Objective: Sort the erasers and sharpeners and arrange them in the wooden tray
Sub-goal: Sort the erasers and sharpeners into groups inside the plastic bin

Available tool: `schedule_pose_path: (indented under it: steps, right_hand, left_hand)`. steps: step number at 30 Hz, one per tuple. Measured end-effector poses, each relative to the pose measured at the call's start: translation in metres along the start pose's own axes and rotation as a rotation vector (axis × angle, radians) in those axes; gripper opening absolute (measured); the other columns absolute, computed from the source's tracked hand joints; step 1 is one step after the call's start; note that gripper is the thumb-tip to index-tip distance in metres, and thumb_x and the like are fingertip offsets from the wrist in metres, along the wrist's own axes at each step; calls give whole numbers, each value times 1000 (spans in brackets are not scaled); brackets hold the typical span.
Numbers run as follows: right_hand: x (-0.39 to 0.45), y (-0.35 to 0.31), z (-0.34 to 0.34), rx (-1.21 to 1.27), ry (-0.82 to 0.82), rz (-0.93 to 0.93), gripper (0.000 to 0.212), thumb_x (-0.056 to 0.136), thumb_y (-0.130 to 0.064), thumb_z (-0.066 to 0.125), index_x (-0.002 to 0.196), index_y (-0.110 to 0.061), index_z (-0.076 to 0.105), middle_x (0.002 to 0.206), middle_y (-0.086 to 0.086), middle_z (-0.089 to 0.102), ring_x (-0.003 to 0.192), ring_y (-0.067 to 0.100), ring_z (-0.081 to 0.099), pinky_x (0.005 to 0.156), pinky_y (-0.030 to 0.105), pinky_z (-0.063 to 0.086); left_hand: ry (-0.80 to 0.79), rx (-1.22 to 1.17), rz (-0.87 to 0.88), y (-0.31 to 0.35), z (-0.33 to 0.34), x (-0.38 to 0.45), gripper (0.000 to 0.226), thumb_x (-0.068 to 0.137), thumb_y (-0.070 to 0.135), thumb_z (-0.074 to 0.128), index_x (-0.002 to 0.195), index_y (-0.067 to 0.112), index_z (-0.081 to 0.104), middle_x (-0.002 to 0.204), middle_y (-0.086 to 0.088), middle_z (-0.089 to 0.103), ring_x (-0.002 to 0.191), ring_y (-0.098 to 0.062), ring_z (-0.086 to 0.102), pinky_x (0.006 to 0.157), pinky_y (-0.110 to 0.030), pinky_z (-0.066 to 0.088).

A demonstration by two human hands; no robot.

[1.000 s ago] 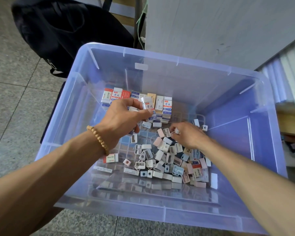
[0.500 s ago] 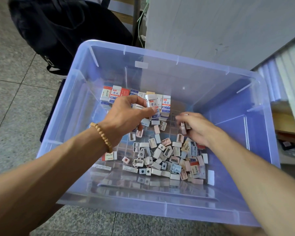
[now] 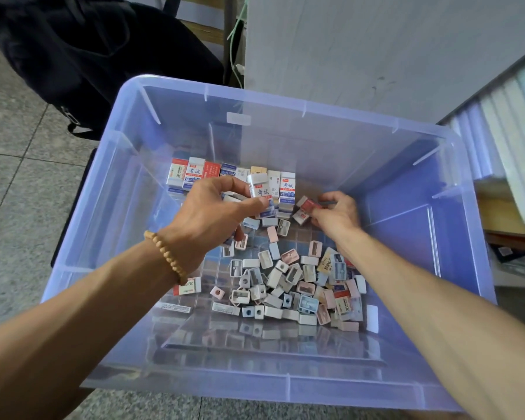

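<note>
Blue bin (image 3: 406,189); left hand (image 3: 212,216) pinching eraser (image 3: 259,189), right hand (image 3: 335,213) gripping another

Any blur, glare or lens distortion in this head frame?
Head view: sharp at the left hand gripping a white eraser; right hand slightly motion-blurred; wide-angle bending at the translucent blue plastic bin rim; reflections on its near floor; even daylight.

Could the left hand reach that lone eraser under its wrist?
Probably yes: the lone eraser lies apart from the pile, uncovered, but the left hand already holds a white eraser, so its grip is occupied.
</note>
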State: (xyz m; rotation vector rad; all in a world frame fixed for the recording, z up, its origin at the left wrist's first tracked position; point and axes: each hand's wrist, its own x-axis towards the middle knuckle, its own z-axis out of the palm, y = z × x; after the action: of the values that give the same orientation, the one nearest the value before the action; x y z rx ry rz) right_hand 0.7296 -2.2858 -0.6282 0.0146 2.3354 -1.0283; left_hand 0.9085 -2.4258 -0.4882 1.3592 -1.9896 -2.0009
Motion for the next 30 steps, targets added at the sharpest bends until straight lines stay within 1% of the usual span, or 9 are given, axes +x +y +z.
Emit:
schedule_pose_path:
  steps: [6,10,13,17,20,22,25,27,30]
  right_hand:
    - [-11,-11,-4,-179,137,-53,10,81,-23,79,82,-25,70,97,1,74,92,21,68,87,33,56]
    - [-6,-10,1,-203,116,-11,25,77,-36,84,69,-19,68,85,0,74,84,21,69,81,38,59]
    - [-1,-13,8,-149,30,42,22,74,-30,86,66,-17,69,77,3,75,81,25,74,76,42,62]
    - [-1,-14,11,-135,-33,27,22,72,-25,88,71,-23,66,84,2,75,80,24,74,77,42,62]
    - [-5,-18,6,-240,-37,-64,8,86,-23,71,83,-15,69,90,3,73,85,23,70,80,34,58]
    - [-11,-23,3,-313,-55,-103,17,92,-17,56,92,-10,71,92,7,71,88,25,67,77,28,54]
    - [-20,-26,-4,-286,-84,-104,21,91,-12,50,92,-10,72,94,8,72,92,27,69,83,33,56]
    - [-27,-30,-10,-255,26,-114,23,93,-12,49,89,-16,72,97,5,73,95,27,68,84,33,55]
    - [-58,-50,-20,-13,55,-238,17,91,-22,56,81,-29,68,87,-4,73,87,22,71,86,44,58]
  left_hand:
    - [-3,1,-2,0,0,-1,20,82,26,76,88,11,65,63,6,68,42,-8,49,39,-19,40]
    - [-1,5,-2,-1,0,-2,19,82,27,76,86,12,65,63,6,67,44,-10,48,40,-19,40]
    - [3,5,-4,-3,0,-1,19,82,28,76,84,13,64,63,6,67,44,-9,48,40,-19,41]
    - [-17,11,-22,-5,1,2,18,83,27,76,84,12,65,69,3,69,44,-10,48,40,-19,40]
    - [-61,-34,-68,-7,2,5,15,85,23,75,78,13,65,72,0,70,43,-10,47,40,-18,37]
    - [-87,-76,-100,-7,3,6,15,86,19,73,76,12,64,73,-3,69,43,-11,47,39,-17,37]
    - [-122,-153,-139,-5,5,7,13,87,15,71,80,10,62,73,-5,66,46,-12,48,39,-18,39]
    - [-146,-211,-166,-4,6,8,11,88,14,70,83,10,61,72,-4,65,48,-12,50,39,-19,40]
    - [-174,-241,-183,-4,7,10,10,88,15,70,87,11,61,68,-1,65,51,-10,52,40,-19,40]
